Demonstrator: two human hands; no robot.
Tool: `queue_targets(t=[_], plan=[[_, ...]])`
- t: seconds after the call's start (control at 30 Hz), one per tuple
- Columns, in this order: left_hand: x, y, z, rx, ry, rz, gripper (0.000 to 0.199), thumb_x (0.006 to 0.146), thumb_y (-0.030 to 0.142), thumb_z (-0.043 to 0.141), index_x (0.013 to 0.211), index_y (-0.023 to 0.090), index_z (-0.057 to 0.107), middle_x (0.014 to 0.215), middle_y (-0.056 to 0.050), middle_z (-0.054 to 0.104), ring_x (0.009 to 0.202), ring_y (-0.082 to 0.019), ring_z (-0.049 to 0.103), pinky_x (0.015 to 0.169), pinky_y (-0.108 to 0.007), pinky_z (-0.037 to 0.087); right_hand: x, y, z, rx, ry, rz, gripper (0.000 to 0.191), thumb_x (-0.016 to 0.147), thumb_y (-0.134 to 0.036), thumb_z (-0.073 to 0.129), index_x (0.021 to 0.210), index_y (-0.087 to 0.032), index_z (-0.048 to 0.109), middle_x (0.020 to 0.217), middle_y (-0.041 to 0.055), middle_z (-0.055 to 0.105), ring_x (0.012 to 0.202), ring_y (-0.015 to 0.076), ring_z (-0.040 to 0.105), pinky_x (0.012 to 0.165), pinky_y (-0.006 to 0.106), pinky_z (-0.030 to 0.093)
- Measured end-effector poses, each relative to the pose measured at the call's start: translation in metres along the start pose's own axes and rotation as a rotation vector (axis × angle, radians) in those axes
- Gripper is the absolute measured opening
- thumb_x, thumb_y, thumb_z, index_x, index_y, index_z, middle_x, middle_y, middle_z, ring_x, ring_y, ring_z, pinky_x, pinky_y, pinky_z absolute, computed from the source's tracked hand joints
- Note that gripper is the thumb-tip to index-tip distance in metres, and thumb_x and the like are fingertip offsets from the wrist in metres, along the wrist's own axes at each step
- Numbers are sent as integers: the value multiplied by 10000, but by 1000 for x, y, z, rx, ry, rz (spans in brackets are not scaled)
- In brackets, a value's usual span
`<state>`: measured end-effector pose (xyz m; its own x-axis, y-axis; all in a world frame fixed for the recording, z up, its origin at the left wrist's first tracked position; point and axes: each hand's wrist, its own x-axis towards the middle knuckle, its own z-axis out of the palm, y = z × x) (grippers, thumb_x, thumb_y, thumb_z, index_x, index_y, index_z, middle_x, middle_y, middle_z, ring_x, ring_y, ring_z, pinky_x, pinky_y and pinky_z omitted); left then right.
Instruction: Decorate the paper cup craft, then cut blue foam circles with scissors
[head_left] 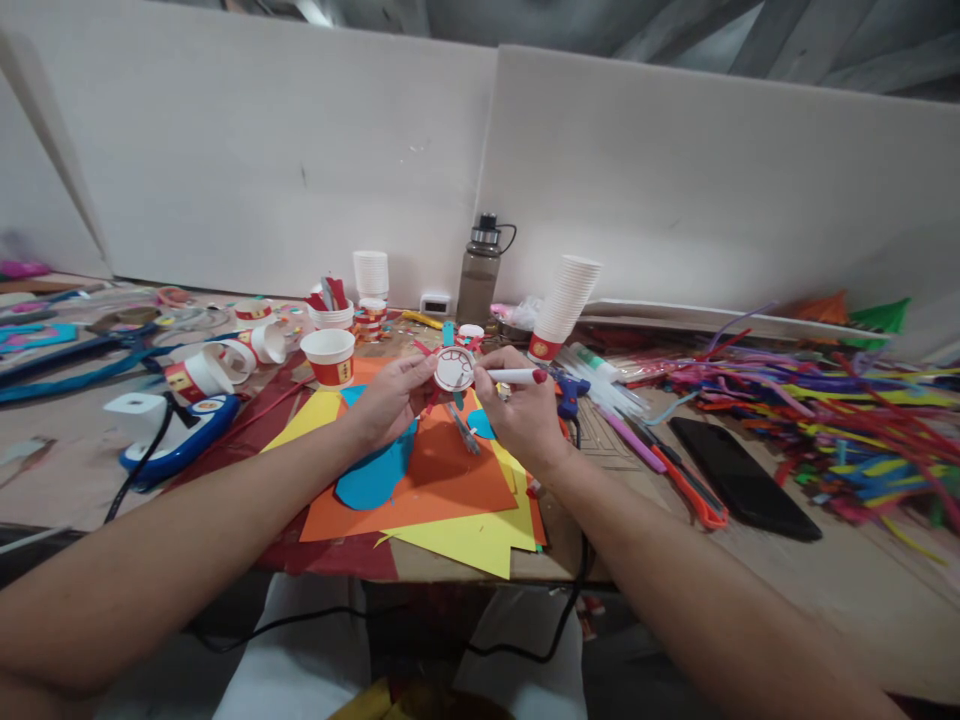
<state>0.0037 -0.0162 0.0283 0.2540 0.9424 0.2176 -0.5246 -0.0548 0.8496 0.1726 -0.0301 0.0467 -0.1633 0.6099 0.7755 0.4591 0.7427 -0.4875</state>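
Note:
Between thumb and fingers, my left hand (403, 392) pinches a cut-down paper cup (454, 370), its round white bottom facing me. Red curved lines are drawn on that white disc, and red and teal strips stick out around it. My right hand (521, 410) grips a white marker (514, 376) with a red end, its tip side close to the disc. Below the hands lie orange paper (435, 480), a blue paper shape (375, 480) and yellow paper (465, 545). Scissors (463, 430) rest on the orange sheet, partly hidden.
Paper cups (566, 300) are stacked behind my right hand, near a water bottle (478, 275). A blue glue gun (571, 392), a box cutter (694, 485), a phone (742, 475) and many pipe cleaners (847, 420) lie to the right. Leftward are a white cup (328, 357) and a blue-based device (180, 440).

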Motion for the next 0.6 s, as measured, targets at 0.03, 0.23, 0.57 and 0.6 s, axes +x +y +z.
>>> queue_targets(t=[0.03,0.23,0.57,0.6], plan=[[0,0,0,1,1,1,209,785,304,699,865,111,711,839,-83,705,692,-131,612,650,-251,483,0,0,0,3,0,-2,119,863,-261,545,764,-210,586,730,7,631,681,144,579,642,271,433],[0,1,1,9,-10,5,219,784,308,697,878,111,711,843,-89,701,704,-143,617,664,-264,484,1,-2,-1,-3,-8,-2,124,858,-254,535,748,-210,572,703,0,616,655,138,566,632,268,427],[0,0,0,7,-18,13,213,785,312,700,830,104,698,750,-64,667,643,-112,573,619,-231,473,1,-3,-2,-78,-17,-1,131,831,-249,537,709,-204,549,650,-2,584,613,136,532,598,268,398],[0,1,1,5,-16,11,210,781,308,704,822,103,697,740,-61,663,635,-108,570,607,-225,471,1,-3,-2,-82,-19,1,133,830,-249,536,706,-203,547,647,-3,583,610,135,530,598,267,396]])
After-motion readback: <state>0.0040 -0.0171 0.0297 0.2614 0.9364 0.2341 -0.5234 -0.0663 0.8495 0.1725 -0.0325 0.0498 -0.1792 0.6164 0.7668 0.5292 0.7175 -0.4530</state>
